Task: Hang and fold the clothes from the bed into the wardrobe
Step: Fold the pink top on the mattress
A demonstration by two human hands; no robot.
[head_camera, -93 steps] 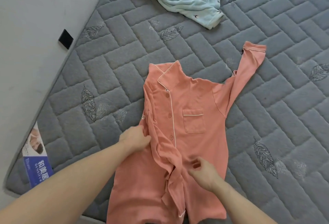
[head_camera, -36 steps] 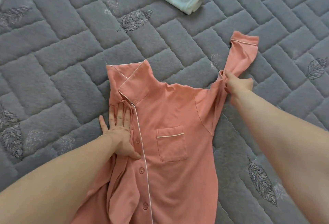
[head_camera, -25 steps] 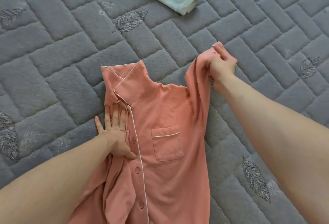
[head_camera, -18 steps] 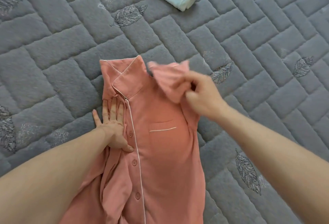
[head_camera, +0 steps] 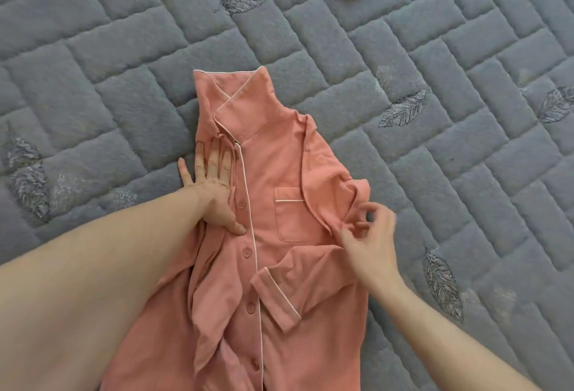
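Coral shirt [head_camera: 279,220]: left hand [head_camera: 214,185] pressing flat, right hand [head_camera: 369,241] fingers loosely pinching sleeve fold

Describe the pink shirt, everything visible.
The pink shirt is a soft, matte pyjama-style top with white piping on its collar, front edge, chest pocket and cuff. It lies face up and buttoned on the grey quilted mattress, collar away from the person. One sleeve is folded across the front, cuff near the buttons. The left hand presses flat beside the button line; the right hand touches the folded sleeve with loosely curled fingers. The lower hem is out of view.
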